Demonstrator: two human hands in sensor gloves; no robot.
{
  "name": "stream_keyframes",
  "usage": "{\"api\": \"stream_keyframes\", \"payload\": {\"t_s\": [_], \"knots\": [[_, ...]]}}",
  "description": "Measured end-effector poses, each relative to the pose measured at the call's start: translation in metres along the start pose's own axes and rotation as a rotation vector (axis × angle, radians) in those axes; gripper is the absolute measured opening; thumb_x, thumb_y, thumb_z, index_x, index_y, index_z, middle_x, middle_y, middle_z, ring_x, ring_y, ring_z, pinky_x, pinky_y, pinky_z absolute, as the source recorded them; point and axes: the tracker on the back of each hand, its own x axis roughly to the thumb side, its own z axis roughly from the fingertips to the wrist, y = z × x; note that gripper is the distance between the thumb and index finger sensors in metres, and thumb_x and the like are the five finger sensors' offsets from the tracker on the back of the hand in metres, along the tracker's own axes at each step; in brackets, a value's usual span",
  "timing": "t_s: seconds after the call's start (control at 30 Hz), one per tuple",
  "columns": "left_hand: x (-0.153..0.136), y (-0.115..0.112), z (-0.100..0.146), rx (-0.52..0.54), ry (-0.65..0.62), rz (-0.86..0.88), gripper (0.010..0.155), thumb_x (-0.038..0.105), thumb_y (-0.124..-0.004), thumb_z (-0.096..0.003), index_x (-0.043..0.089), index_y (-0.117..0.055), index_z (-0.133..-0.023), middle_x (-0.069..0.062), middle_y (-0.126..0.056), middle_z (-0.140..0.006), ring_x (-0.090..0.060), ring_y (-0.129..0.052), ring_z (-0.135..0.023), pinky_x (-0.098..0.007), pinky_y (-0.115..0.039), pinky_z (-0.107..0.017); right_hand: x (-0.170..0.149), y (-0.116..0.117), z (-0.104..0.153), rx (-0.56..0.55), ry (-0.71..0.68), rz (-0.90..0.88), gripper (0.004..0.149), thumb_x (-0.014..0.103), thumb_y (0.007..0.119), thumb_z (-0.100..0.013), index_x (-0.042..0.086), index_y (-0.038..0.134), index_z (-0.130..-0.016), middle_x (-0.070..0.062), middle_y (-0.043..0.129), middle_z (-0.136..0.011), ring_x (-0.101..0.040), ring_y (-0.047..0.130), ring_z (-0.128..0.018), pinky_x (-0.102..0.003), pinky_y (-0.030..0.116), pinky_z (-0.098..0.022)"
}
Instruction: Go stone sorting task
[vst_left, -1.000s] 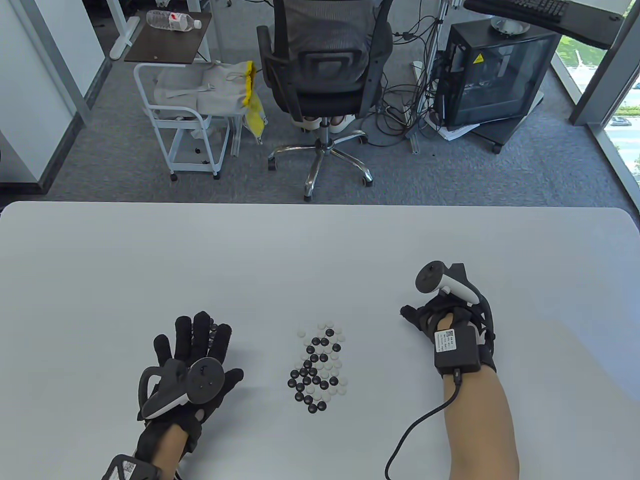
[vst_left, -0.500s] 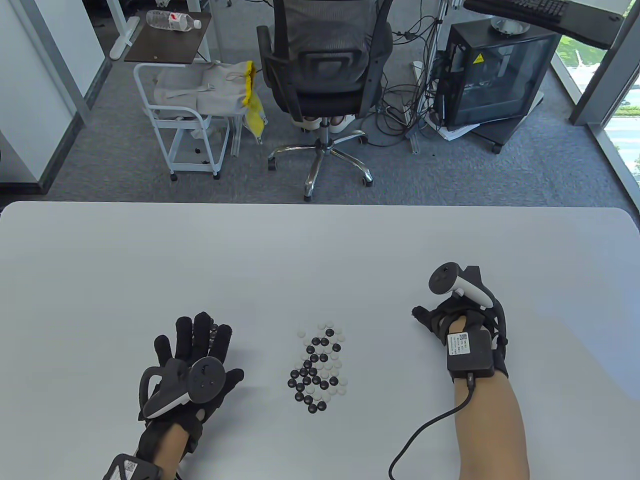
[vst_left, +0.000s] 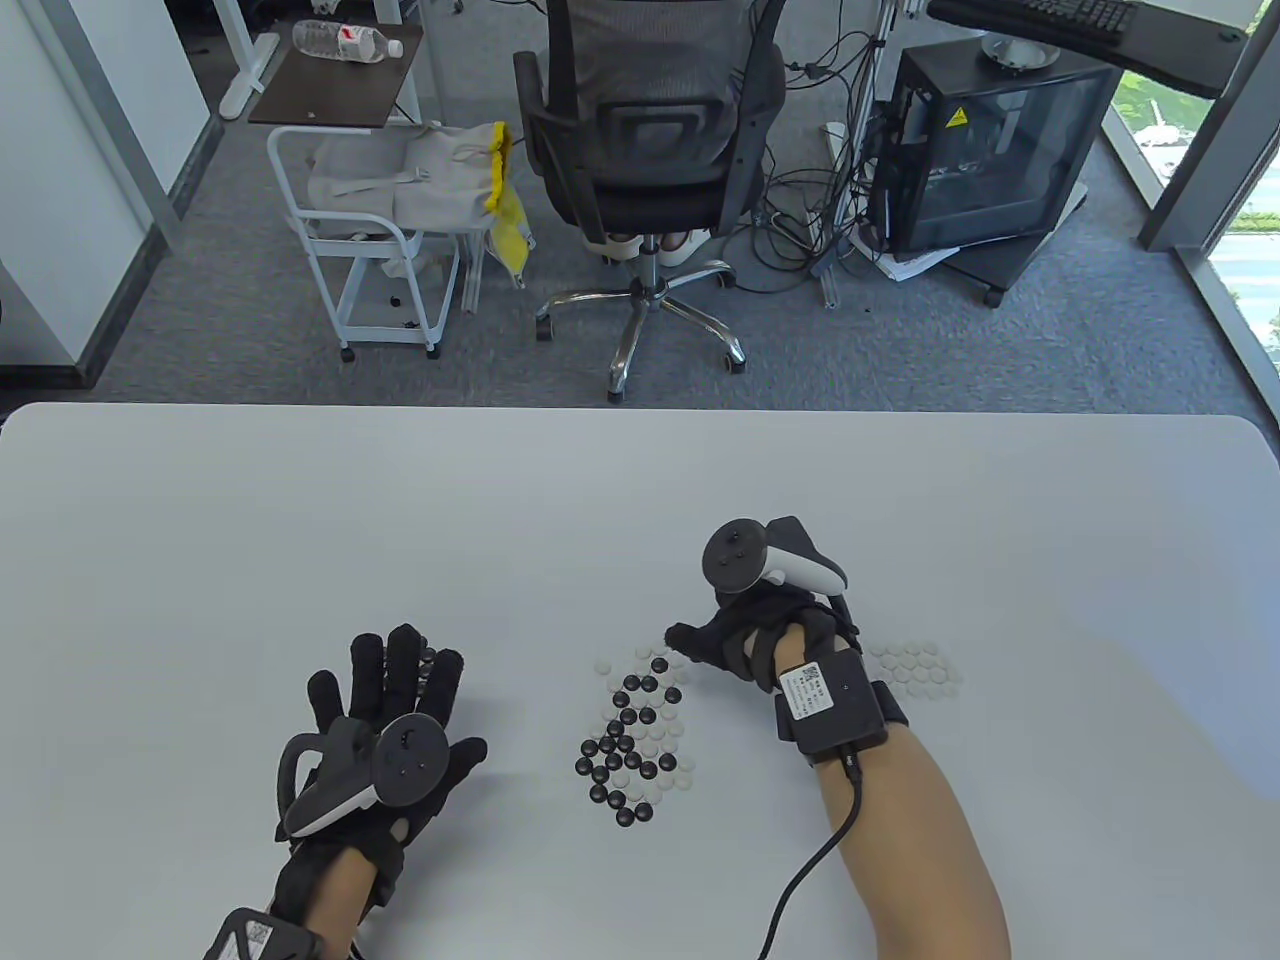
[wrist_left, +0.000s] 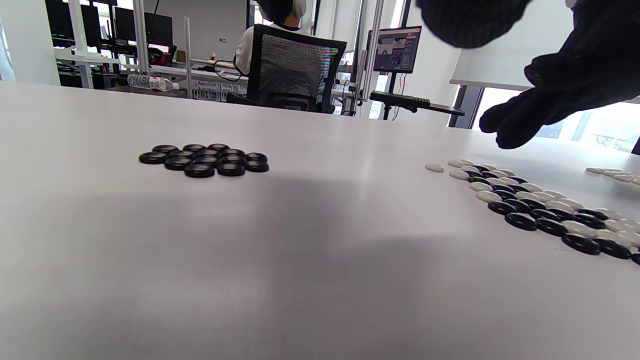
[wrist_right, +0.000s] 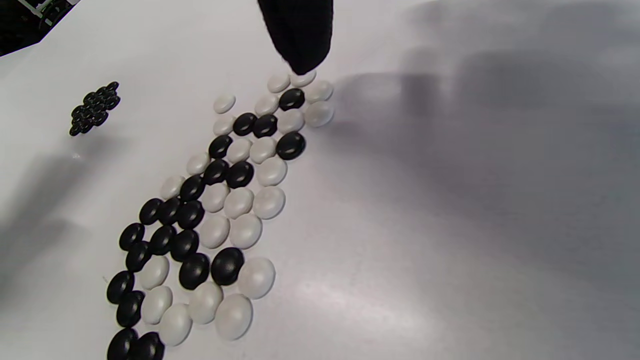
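1. Centrally, the mixed pile (vst_left: 636, 740) of black and white stones lies on the table (vst_left: 640, 500), between your two hands; its long axis runs from near you to away from you.
2. Your right hand (vst_left: 745, 630) hovers at the pile's far right corner, one fingertip (wrist_right: 300, 55) just over or on the far white stone (wrist_right: 303, 78); contact cannot be judged. Its fingers look loosely curled and grasp nothing visible.
3. Your left hand (vst_left: 385, 700) lies flat, fingers spread and released, well left of the pile, over the sorted black stones (wrist_left: 202, 160).
4. Sorted white stones (vst_left: 915, 668) lie to the right, just behind your right wrist.
5. Judged next: your right hand, the nearer one, takes a far-end white stone and carries it rightward.
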Motion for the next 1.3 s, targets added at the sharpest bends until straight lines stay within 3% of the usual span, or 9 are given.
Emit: {"api": "stream_keyframes", "payload": {"t_s": [0.17,0.3,0.9,1.3], "knots": [[-0.002,0.002,0.002,0.009,-0.001,0.012,0.083,0.057,-0.056,-0.0562,0.015,-0.018,-0.118,-0.028,0.010,-0.114,-0.055,0.013,-0.096,-0.082,-0.003,-0.055,0.007,0.011,-0.020,0.025,0.024,0.030,0.068,0.050,0.053,-0.059,0.007,0.070,-0.109,-0.040,0.017,-0.114,-0.066,0.003,-0.095,-0.090,0.013,-0.057],[-0.002,0.002,0.002,0.011,-0.003,0.015,0.083,0.057,-0.056,-0.0562,0.015,-0.018,-0.118,-0.028,0.010,-0.114,-0.055,0.013,-0.096,-0.082,-0.003,-0.055,-0.002,0.008,-0.018,0.015,0.057,0.026,0.069,0.050,0.053,-0.059,0.006,0.070,-0.110,-0.040,0.017,-0.114,-0.066,0.003,-0.095,-0.090,0.013,-0.056],[-0.003,0.002,0.002,0.002,-0.003,0.024,0.083,0.057,-0.056,-0.0564,0.015,-0.018,-0.118,-0.028,0.011,-0.114,-0.055,0.013,-0.096,-0.082,-0.003,-0.055,-0.109,-0.007,0.053,-0.045,0.387,-0.036,0.070,0.050,0.055,-0.060,0.002,0.074,-0.107,-0.040,0.019,-0.114,-0.067,0.004,-0.095,-0.090,0.013,-0.057],[-0.002,0.002,0.002,-0.007,0.002,0.026,0.083,0.057,-0.056,-0.0564,0.015,-0.018,-0.118,-0.028,0.011,-0.114,-0.055,0.013,-0.096,-0.082,-0.003,-0.055,-0.135,-0.005,0.071,-0.078,0.424,-0.097,0.070,0.050,0.054,-0.060,0.002,0.073,-0.107,-0.041,0.019,-0.114,-0.067,0.004,-0.095,-0.090,0.013,-0.057]]}}
